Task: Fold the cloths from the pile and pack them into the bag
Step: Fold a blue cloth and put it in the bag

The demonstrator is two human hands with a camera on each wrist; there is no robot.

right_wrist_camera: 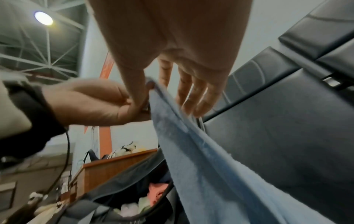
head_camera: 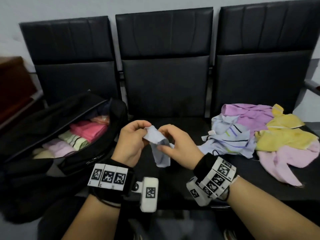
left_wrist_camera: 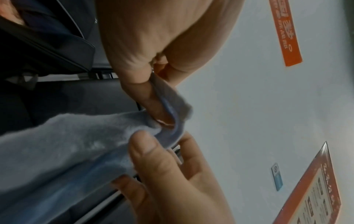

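A small light blue cloth (head_camera: 155, 137) is held in the air over the middle seat, its lower part hanging down. My left hand (head_camera: 138, 134) pinches its top edge between thumb and finger, and the left wrist view shows that pinch on the cloth (left_wrist_camera: 67, 144). My right hand (head_camera: 164, 141) pinches the same edge right beside it; in the right wrist view its thumb (right_wrist_camera: 136, 91) presses the cloth (right_wrist_camera: 201, 151) while the other fingers hang straight. The open black bag (head_camera: 43, 116) lies on the left seat with several folded cloths inside. The pile of cloths (head_camera: 259, 130) lies on the right seat.
Three black padded seats (head_camera: 164, 87) stand in a row against a pale wall. A brown wooden cabinet (head_camera: 13, 87) stands left of the bag. Pink folded cloths (head_camera: 90, 129) fill the bag's middle. The pile holds purple, yellow, pink and striped pieces.
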